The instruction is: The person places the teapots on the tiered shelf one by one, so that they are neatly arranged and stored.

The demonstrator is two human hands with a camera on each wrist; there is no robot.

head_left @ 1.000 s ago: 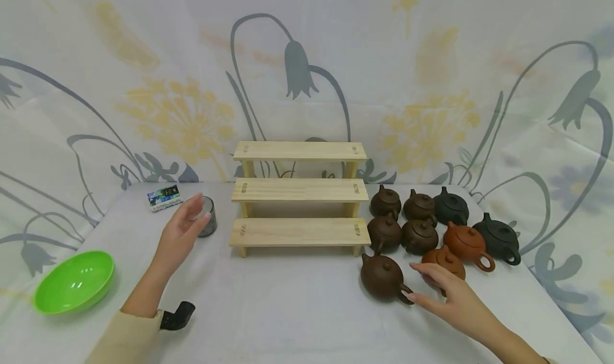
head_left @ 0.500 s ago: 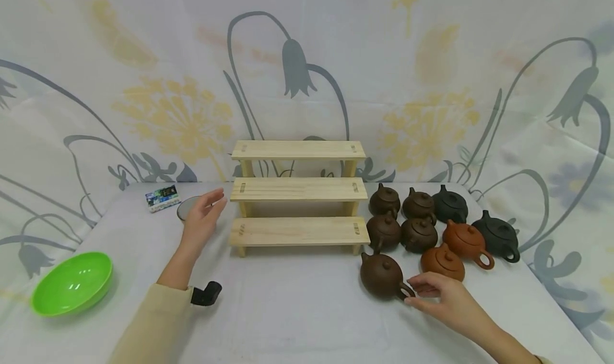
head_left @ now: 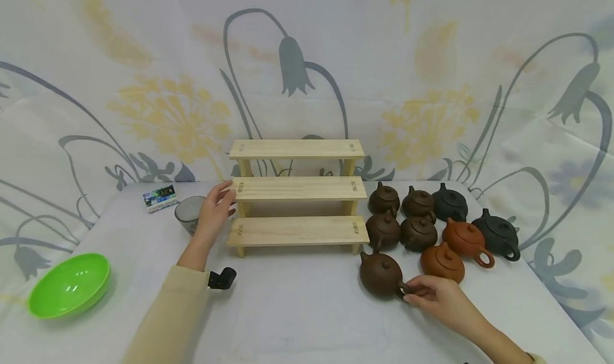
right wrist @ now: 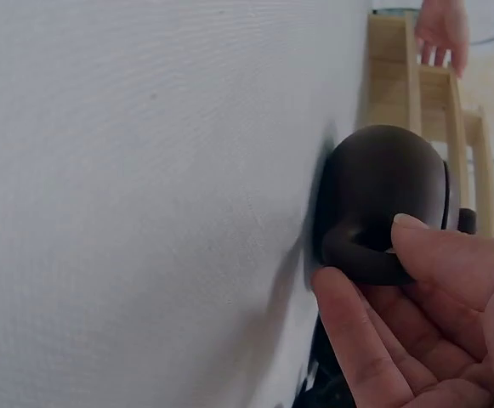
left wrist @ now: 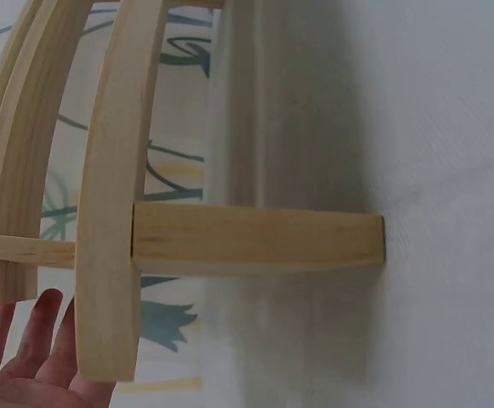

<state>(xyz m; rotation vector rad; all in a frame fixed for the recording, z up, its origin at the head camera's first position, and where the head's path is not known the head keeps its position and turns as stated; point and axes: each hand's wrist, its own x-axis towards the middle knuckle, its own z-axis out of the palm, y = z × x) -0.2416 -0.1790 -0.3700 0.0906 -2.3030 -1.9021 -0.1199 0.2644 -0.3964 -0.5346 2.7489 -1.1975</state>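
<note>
while pinching the handle of the front pot between right hand thumb and fingers, holding left hand with fingers loosely spread at the left end of the stand; can't tell whether touching. looks like the grasp step, with the front pot upright on the table, just past the stand's right front corner, apparently not lifted. probably calls for a firm pinch and level lift, so as not to slip the lid. watch the orange pot close to the right hand and the brown pot just behind. note also dark pots farther back, cup just left of left hand, small box beyond, green bowl well apart.
</note>
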